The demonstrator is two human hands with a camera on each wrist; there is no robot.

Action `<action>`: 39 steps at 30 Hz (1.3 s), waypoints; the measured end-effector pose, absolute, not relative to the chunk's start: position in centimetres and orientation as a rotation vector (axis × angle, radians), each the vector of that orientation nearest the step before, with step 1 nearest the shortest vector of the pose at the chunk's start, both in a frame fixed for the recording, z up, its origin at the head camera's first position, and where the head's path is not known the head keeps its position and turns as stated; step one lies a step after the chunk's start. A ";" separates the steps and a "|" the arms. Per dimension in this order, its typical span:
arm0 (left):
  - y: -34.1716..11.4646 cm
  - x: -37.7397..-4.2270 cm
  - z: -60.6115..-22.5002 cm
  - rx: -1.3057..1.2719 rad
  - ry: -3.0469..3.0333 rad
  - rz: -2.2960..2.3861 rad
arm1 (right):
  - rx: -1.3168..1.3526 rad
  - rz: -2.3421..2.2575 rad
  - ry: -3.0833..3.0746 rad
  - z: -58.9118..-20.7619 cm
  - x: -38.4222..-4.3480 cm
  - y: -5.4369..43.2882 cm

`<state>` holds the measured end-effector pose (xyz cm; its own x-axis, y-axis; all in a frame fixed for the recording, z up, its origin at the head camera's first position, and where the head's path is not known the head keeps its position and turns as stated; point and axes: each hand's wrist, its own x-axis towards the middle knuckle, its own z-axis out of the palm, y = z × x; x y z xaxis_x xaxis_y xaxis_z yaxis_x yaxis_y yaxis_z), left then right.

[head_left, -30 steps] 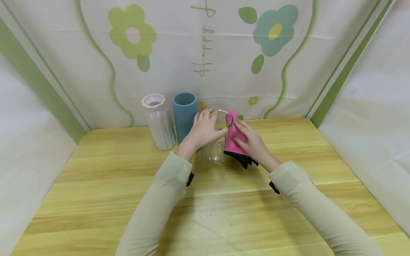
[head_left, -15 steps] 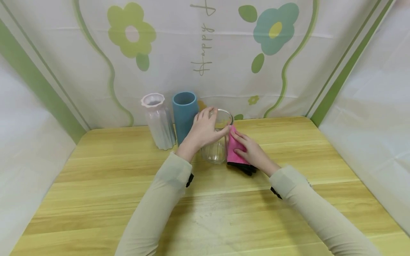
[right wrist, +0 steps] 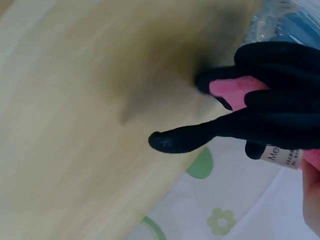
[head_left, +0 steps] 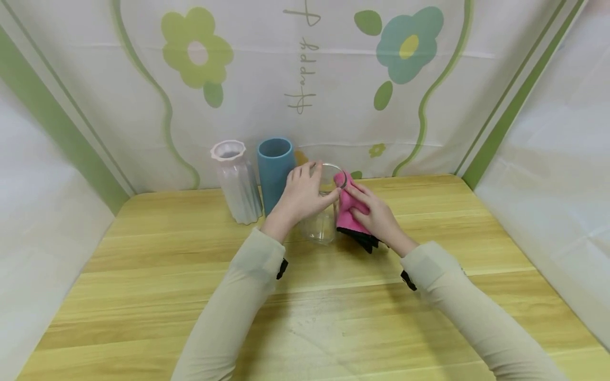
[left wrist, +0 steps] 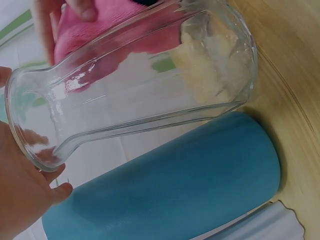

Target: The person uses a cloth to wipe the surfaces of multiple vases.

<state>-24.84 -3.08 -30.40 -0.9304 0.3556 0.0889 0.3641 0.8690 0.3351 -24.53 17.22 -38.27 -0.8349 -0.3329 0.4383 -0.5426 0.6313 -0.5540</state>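
Observation:
A clear glass vase [head_left: 320, 225] with a flared rim stands upright on the table. My left hand [head_left: 302, 196] grips it at the rim, thumb on the near right side and fingers on the far left; the left wrist view shows the glass vase [left wrist: 125, 95] from the side. In my right hand [head_left: 378, 217] is a folded pink cloth [head_left: 350, 214] with black edging, pressed along the vase's right side. Black folds of the cloth [right wrist: 280, 120] hang down in the right wrist view, with a white printed label [right wrist: 282, 156] among them.
Just left of the glass vase stands a blue cylindrical vase [head_left: 276, 174]. Beyond it is a pale pink-white fluted vase [head_left: 240, 190] with a scalloped rim. A printed fabric backdrop [head_left: 267, 63] rises behind the wooden table [head_left: 167, 275].
The right hand slid the cloth down the glass vase's side, then partway back up toward the rim. My left hand has kept its hold, and the vases have not moved.

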 end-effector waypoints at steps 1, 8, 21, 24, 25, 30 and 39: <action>-3.1 -24.8 -30.4 -0.580 -3.016 -0.553 | 0.705 1.009 -2.552 -38.1 -24.5 17.2; -3.2 -24.9 -30.4 -0.590 -3.027 -0.598 | 0.764 0.863 -2.505 -38.0 -24.4 17.0; -3.3 -25.0 -30.8 -0.600 -2.983 -0.570 | 0.748 0.892 -2.754 -40.5 -24.5 17.6; -3.1 -25.0 -30.9 -0.567 -2.974 -0.516 | 0.737 0.934 -2.782 -40.6 -24.6 17.7; -3.0 -25.0 -30.8 -0.553 -2.973 -0.495 | 0.732 0.956 -2.781 -40.6 -24.6 17.7; -2.8 -24.8 -30.7 -0.512 -2.980 -0.436 | 0.712 1.048 -2.736 -39.5 -24.7 17.7; -3.1 -24.8 -30.2 -0.565 -3.009 -0.524 | 0.639 1.190 -2.556 -36.9 -24.8 17.2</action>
<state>-24.82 -3.11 -30.19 -0.9333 0.3462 0.0953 0.3580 0.8769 0.3206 -24.84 17.21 -36.89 -0.8725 -0.2830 0.3983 -0.4870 0.5702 -0.6616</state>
